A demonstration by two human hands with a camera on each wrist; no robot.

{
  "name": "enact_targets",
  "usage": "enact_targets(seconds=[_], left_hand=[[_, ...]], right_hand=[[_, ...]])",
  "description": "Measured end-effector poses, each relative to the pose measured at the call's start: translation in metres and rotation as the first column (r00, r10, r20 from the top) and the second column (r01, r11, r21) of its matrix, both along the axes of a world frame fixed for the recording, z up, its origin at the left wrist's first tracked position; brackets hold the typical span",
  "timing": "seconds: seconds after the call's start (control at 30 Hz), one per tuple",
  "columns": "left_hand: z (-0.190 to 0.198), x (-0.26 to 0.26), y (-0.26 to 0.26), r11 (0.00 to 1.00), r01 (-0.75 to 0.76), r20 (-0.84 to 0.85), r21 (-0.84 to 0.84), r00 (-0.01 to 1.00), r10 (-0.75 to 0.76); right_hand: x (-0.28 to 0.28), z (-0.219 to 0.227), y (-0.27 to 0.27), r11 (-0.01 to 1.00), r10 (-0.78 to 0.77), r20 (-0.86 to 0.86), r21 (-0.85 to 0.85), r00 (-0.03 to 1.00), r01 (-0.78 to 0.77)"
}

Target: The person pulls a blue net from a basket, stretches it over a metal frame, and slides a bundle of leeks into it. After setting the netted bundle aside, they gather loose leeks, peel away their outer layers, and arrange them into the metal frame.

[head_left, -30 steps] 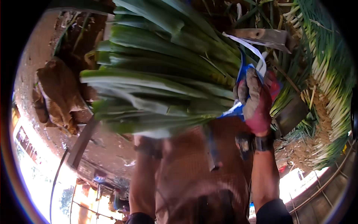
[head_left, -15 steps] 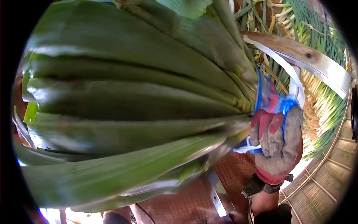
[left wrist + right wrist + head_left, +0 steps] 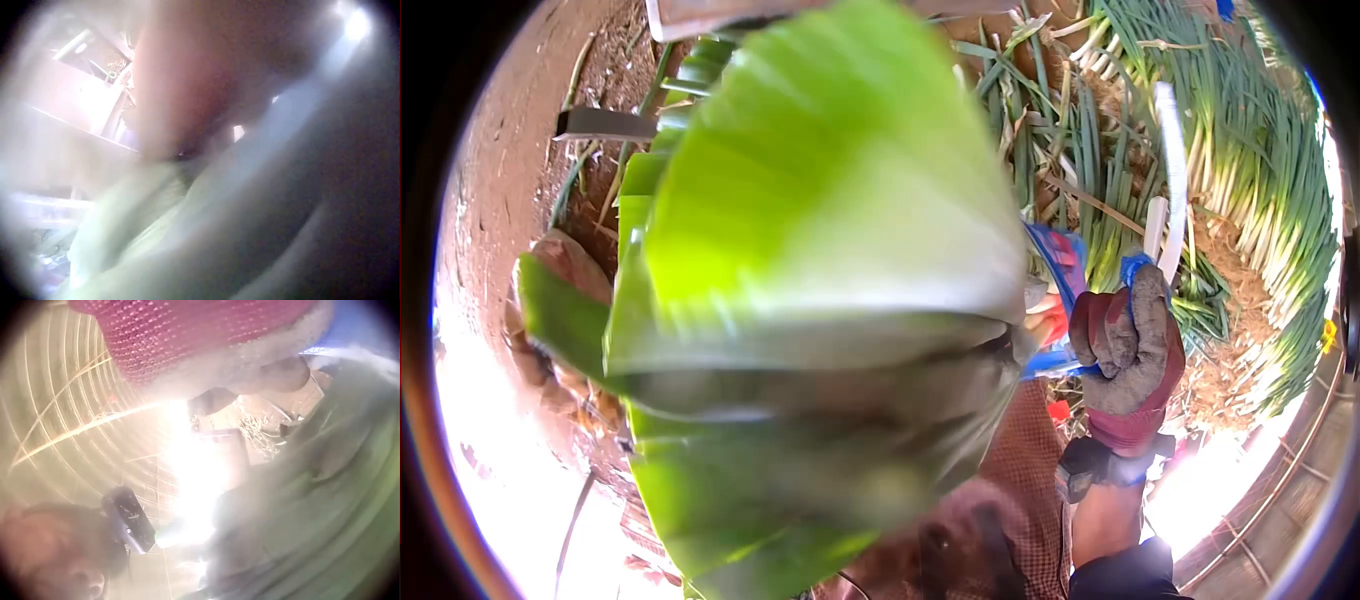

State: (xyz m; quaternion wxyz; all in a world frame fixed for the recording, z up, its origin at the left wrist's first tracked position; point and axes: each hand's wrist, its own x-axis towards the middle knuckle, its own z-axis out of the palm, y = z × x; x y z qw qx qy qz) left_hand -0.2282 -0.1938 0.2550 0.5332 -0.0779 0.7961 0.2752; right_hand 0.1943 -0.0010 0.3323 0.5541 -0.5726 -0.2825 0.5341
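Note:
A large bundle of leeks (image 3: 800, 430) fills the middle of the head view, its broad leaves blurred and close to the camera. A blue plastic band (image 3: 1060, 262) surrounds its narrow end. My right hand (image 3: 1128, 365), in a red and grey glove, grips this band with curled fingers. A white strip (image 3: 1172, 180) sticks up beside that hand. The leaves mostly hide my left hand; a patch of red and grey glove (image 3: 1052, 318) shows by the band. In the left wrist view, a pale green leek stalk (image 3: 125, 231) appears beside a dark reddish blur.
A long pile of spring onions (image 3: 1250, 190) lies along the right side. Loose green stalks (image 3: 1090, 135) lie behind the bundle. A woven hat brim (image 3: 1300, 500) curves into the lower right. Bare earth (image 3: 505, 160) shows on the left, and a wooden-and-metal piece (image 3: 750, 18) at the top.
The leek bundle rose toward the camera, then turned so its leaf ends face it more. My right hand moved right and down while gripping the blue band. My left forearm went out of sight.

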Motion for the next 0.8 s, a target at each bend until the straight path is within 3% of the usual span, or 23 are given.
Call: enact_targets(seconds=[0.1,0.13,0.2,0.3,0.33,0.37,0.4,0.43,0.5,0.53,0.57,0.77,0.8], left_hand=[[0.062,0.028,-0.010,0.995,-0.099,0.057,0.012,0.994,0.098],[0.078,0.039,-0.015,0.992,-0.124,0.070,0.013,0.990,0.123],[0.108,0.058,-0.027,0.984,-0.177,0.087,0.017,0.981,0.175],[0.142,0.087,-0.049,0.972,-0.234,0.101,0.002,0.967,0.233],[0.154,0.097,-0.059,0.968,-0.251,0.109,-0.004,0.962,0.250],[0.165,0.105,-0.067,0.965,-0.262,0.108,-0.008,0.959,0.261],[0.176,0.115,-0.076,0.958,-0.285,0.118,-0.015,0.951,0.285],[0.183,0.125,-0.083,0.951,-0.309,0.124,-0.022,0.943,0.310],[0.206,0.142,-0.104,0.938,-0.345,0.136,-0.039,0.928,0.347],[0.212,0.146,-0.113,0.940,-0.341,0.115,-0.028,0.933,0.342],[0.214,0.150,-0.119,0.944,-0.329,0.097,-0.005,0.940,0.327],[0.225,0.151,-0.170,0.964,-0.249,-0.019,0.090,0.968,0.252],[0.228,0.147,-0.179,0.967,-0.232,-0.043,0.100,0.970,0.238]], right_hand=[[0.010,0.045,-0.010,0.996,-0.090,0.008,-0.020,0.996,0.090],[0.021,0.049,-0.020,0.998,-0.035,-0.037,0.055,0.999,0.037],[0.033,0.065,-0.035,0.999,-0.017,-0.018,0.031,1.000,0.018],[0.045,0.086,-0.067,0.999,0.020,0.072,-0.038,0.997,-0.017],[0.046,0.090,-0.080,0.978,0.070,0.281,-0.211,0.957,-0.009],[0.049,0.091,-0.091,0.934,0.152,0.468,-0.356,0.871,0.028],[0.066,0.088,-0.107,0.911,0.403,0.831,-0.324,0.384,-0.255],[0.075,0.083,-0.119,0.885,0.387,0.869,-0.255,0.309,-0.391],[0.086,0.066,-0.149,0.798,0.248,0.967,-0.239,-0.060,-0.553],[0.083,0.081,-0.158,0.818,0.453,0.854,-0.284,0.256,-0.501],[0.094,0.084,-0.166,0.733,0.664,0.608,-0.416,0.434,-0.538],[0.050,0.100,-0.191,0.635,0.773,0.438,-0.518,0.460,-0.573],[0.044,0.092,-0.205,0.622,0.779,0.424,-0.432,0.461,-0.653]])
